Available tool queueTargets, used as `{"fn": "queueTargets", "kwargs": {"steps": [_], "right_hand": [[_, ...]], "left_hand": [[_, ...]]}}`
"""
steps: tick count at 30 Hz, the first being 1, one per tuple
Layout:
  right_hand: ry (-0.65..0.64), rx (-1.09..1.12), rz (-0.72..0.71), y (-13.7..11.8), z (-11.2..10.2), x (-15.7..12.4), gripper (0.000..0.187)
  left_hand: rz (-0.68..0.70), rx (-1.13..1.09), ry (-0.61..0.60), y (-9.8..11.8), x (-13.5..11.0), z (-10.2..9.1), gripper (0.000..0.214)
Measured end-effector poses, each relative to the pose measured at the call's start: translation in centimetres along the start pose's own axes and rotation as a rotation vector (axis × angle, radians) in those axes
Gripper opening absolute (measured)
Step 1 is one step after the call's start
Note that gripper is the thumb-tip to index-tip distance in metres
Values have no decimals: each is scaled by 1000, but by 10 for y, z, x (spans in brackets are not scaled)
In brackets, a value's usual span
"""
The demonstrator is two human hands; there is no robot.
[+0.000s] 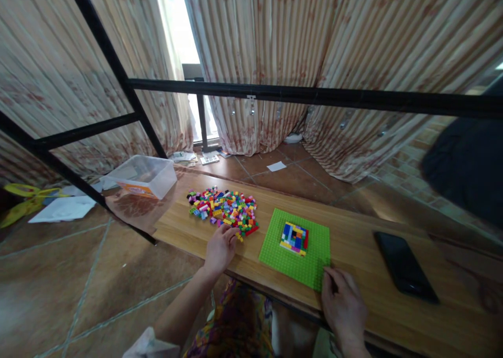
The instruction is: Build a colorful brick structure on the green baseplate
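Note:
My left hand (220, 249) is at the near edge of a pile of small coloured building bricks (228, 207). Its fingers are drawn together at a small yellow brick (240, 237). To the right lies a green studded baseplate (271, 242). On its middle sits a low, roughly square build of mixed bricks (294, 238), with blue, yellow, white and red pieces. My right hand (346, 301) is curled at the baseplate's near right corner, thumb and index finger closed on the edge. Its other fingers are partly hidden.
The wooden bench top (353, 237) carries a black phone (404, 266) on the right. A clear plastic box (147, 177) with an orange label stands beyond the left end. A black metal frame bar (275, 91) crosses in front of striped curtains (259, 43).

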State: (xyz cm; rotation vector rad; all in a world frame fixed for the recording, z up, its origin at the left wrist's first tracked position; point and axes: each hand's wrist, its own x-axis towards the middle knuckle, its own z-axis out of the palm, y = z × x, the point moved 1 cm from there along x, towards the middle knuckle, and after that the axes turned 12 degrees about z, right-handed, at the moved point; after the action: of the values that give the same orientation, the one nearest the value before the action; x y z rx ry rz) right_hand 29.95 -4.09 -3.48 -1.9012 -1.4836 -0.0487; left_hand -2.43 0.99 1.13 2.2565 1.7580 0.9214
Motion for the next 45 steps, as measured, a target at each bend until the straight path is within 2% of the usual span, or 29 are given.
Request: {"fn": "queueTargets", "kwargs": {"steps": [5, 9, 13, 16, 20, 23, 26, 29, 32, 34, 38, 45], "right_hand": [[-9, 8, 20, -4, -2, 0, 44], [0, 12, 16, -3, -1, -1, 42], [-7, 16, 30, -2, 0, -1, 42], [-2, 20, 40, -4, 0, -2, 41], [-7, 42, 48, -3, 1, -1, 41], [-29, 100, 88, -3, 0, 2, 42], [-105, 218, 164, -17, -8, 5, 41], [-216, 396, 225, -55, -23, 0, 34], [-468, 633, 291, -100, -36, -15, 31], [-554, 731, 347, -118, -40, -24, 29], [-565, 839, 477, -122, -43, -36, 26], [-572, 908, 577, -117, -45, -44, 25]], "left_hand": [[-37, -16, -10, -3, 2, 2, 21], [-114, -136, 22, -4, 1, 1, 15], [-252, -453, 106, -3, 1, 1, 13], [-334, -734, 178, 1, 2, 2, 21], [-428, -928, 193, 10, 5, 3, 30], [-454, -997, 146, 23, 4, 1, 31], [-433, -1045, 50, 42, 0, -2, 31], [-375, -1080, -58, 65, -7, -2, 33], [-289, -1143, -209, 90, -16, -2, 37], [-253, -1219, -324, 105, -22, -3, 35], [-267, -1246, -357, 120, -32, -5, 35], [-284, -1248, -345, 119, -44, -1, 35]]}}
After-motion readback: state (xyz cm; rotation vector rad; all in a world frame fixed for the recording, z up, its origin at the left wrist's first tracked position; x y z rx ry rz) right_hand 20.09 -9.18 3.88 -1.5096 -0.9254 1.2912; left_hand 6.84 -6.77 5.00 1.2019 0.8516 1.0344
